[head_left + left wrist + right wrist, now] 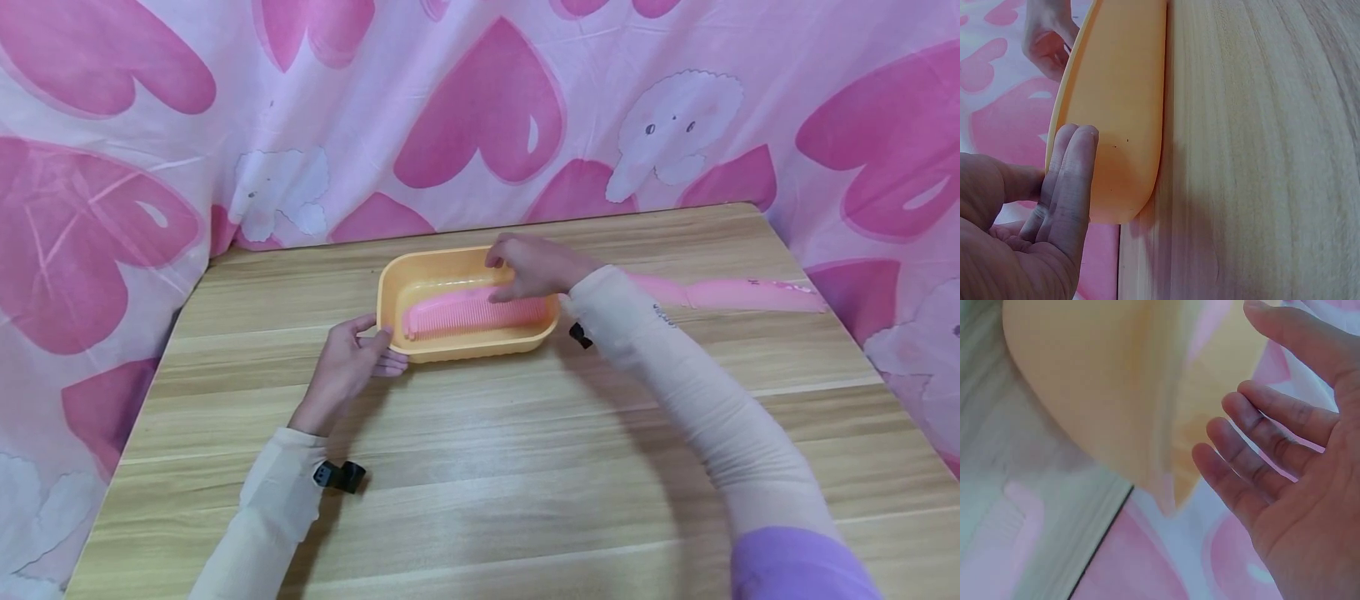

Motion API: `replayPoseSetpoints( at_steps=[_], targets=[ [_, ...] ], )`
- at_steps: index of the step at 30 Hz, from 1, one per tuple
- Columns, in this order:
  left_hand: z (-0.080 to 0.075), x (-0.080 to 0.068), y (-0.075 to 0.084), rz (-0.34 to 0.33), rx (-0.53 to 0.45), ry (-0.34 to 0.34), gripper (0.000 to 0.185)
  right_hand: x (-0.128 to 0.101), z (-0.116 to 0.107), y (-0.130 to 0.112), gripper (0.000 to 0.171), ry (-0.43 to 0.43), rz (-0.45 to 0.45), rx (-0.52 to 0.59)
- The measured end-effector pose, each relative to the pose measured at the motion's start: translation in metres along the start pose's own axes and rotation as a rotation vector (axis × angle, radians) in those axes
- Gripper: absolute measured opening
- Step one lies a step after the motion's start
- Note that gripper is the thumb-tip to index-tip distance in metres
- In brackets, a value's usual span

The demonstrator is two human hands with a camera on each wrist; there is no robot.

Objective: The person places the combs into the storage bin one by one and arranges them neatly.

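A yellow-orange plastic basin (480, 346) stands on the table, and a pink comb (450, 315) lies inside it. My left hand (348, 362) grips the basin's near left corner, thumb at the rim; in the left wrist view its fingers (1072, 169) lie along the outer wall. Over the basin's right part hovers my right hand (536, 268), hiding some of the comb's right end. In the right wrist view that hand's fingers (1241, 465) are spread and loosely bent, with nothing between them.
A long pink piece (750, 295) lies on the wooden table (480, 483) at the right, partly hidden by my right sleeve; comb-like teeth show on a pink thing (1025, 512) in the right wrist view. A pink heart-patterned cloth (480, 108) hangs behind the table.
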State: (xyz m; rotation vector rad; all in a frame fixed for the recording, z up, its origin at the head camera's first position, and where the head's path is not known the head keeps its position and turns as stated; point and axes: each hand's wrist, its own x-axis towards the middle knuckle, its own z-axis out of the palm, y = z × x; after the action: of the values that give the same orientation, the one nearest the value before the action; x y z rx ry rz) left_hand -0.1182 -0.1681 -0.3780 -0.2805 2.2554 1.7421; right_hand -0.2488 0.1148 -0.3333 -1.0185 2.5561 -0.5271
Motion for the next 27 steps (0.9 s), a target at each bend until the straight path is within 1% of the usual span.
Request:
replayPoseSetpoints(
  at_steps=[4, 8, 13, 19, 22, 27],
  targets=[
    [0.000, 0.000, -0.001, 0.004, -0.007, -0.003, 0.048, -0.009, -0.009, 0.006, 0.056, 0.033, -0.009, -0.007],
    [-0.001, -0.001, -0.001, 0.005, -0.010, -0.004, 0.048, -0.022, -0.018, 0.010, 0.055, 0.052, 0.005, 0.000],
    [0.000, -0.001, -0.001, 0.015, -0.012, -0.002, 0.046, -0.035, -0.027, 0.023, 0.054, 0.092, 0.018, 0.029],
    [-0.001, -0.001, -0.002, 0.024, -0.006, -0.009, 0.047, -0.051, -0.034, 0.042, 0.052, 0.139, 0.065, 0.018],
    [-0.001, -0.001, -0.001, 0.024, -0.002, -0.011, 0.048, -0.059, -0.036, 0.052, 0.053, 0.145, 0.094, 0.017],
    [-0.001, -0.002, 0.000, 0.026, 0.002, -0.015, 0.048, -0.072, -0.037, 0.070, 0.052, 0.130, 0.138, 0.033]
  ],
)
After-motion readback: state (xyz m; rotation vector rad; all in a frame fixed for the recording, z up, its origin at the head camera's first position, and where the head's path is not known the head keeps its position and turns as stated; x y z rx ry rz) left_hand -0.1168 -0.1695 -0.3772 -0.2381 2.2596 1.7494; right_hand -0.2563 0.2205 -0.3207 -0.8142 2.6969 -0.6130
